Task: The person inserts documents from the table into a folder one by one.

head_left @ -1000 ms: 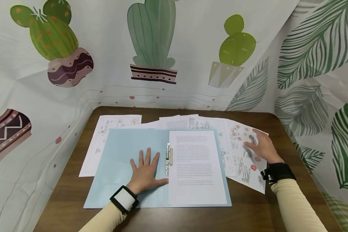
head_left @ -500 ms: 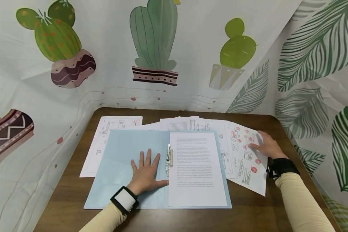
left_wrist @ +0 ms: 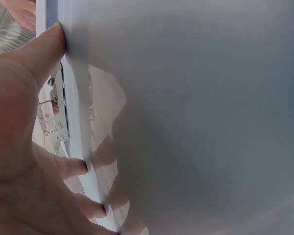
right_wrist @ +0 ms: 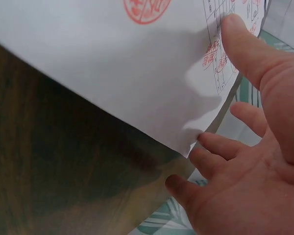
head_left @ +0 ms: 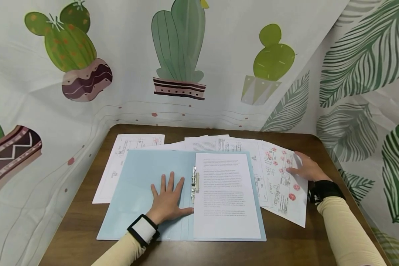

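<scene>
A light blue folder (head_left: 153, 162) lies spread on the table, with a metal clip (head_left: 194, 183) at its spine and a printed text sheet (head_left: 224, 195) on its right side. My left hand (head_left: 167, 203) rests with fingers spread on the bare left cover, thumb reaching to the spine. At the far right my right hand (head_left: 307, 168) is at the outer edge of a drawing sheet with red stamps (head_left: 286, 188). In the right wrist view the thumb lies over that sheet (right_wrist: 112, 63), while the other fingers are loosely bent beside its corner.
Several more papers stick out from under the folder: a drawing (head_left: 108, 177) at left, text pages (head_left: 203, 144) behind, and another drawing (head_left: 259, 184) partly beneath the stamped sheet. All lie on a brown wooden table (head_left: 286, 240). A cactus-print cloth (head_left: 219, 103) hangs behind.
My right hand has moved a little right, from over the stamped sheet to its outer edge. The left hand stays on the folder. The head view has shifted slightly.
</scene>
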The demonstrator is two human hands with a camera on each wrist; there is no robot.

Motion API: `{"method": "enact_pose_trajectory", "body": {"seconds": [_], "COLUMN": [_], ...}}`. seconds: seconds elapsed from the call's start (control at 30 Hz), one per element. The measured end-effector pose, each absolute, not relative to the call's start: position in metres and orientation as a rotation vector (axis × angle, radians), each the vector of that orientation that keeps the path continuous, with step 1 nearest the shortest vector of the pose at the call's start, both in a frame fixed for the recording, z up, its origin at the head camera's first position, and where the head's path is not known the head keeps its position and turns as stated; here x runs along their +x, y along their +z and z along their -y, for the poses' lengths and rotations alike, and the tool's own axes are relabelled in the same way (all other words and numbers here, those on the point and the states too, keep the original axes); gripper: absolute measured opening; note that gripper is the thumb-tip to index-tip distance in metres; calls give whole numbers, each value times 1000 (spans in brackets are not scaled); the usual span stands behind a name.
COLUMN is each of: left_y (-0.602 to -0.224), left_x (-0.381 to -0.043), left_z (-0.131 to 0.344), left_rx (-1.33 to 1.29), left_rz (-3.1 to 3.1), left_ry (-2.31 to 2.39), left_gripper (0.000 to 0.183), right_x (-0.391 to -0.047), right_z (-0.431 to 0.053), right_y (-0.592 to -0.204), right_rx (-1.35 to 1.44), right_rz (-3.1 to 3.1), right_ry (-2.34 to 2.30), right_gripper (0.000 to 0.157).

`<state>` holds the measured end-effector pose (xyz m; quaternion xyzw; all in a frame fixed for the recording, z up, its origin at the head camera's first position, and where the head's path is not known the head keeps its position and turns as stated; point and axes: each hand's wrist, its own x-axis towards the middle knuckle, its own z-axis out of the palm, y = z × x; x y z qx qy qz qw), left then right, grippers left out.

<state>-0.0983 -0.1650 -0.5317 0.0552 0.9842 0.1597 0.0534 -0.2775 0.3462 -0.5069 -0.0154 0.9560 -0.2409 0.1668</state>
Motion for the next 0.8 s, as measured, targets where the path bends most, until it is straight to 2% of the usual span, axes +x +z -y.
{"method": "enact_pose_trajectory", "body": {"seconds": [0.8], "left_y": [-534], "left_x": [-99], "left_z": [165], "left_rx": [159], "left_rz": [-2979], "left_ry": [472], "left_gripper": [115], "right_x": [-291], "right_z": [-358], "right_y": [-515], "right_rx": [-56], "right_rz": [-2665], "right_ry": [-683], "right_gripper": [104]}}
